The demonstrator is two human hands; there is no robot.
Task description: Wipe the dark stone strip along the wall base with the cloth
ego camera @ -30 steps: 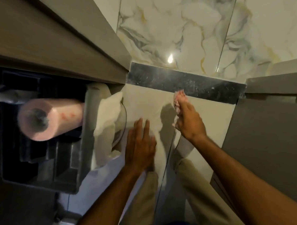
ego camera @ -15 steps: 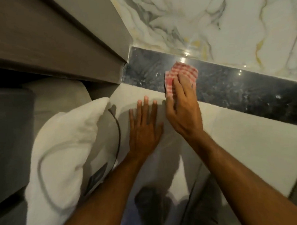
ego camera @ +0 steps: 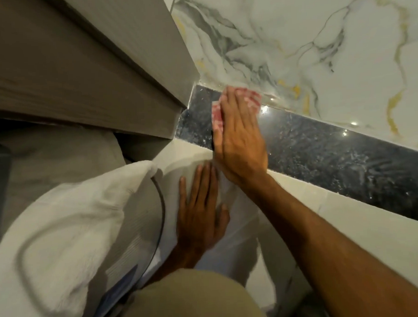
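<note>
The dark speckled stone strip (ego camera: 322, 153) runs along the foot of the marble wall, from the cabinet corner at centre down to the right edge. My right hand (ego camera: 240, 137) lies flat against its left end, pressing a red-and-white checked cloth (ego camera: 217, 117) onto the stone; the cloth shows above and to the left of my fingers. My left hand (ego camera: 200, 211) rests palm down, fingers spread, on the pale floor tile just below, holding nothing.
A grey wooden cabinet (ego camera: 79, 68) fills the upper left, its corner meeting the strip's left end. A white towel (ego camera: 62, 224) lies on the floor at left, with a thin dark cord (ego camera: 161, 208) beside it. My knee (ego camera: 185, 300) sits at bottom centre. White veined marble wall (ego camera: 318, 45) rises above.
My right hand carried the cloth from the floor up onto the strip, then slid it toward the cabinet corner with the palm flattened. The view came much closer. The left hand stayed planted.
</note>
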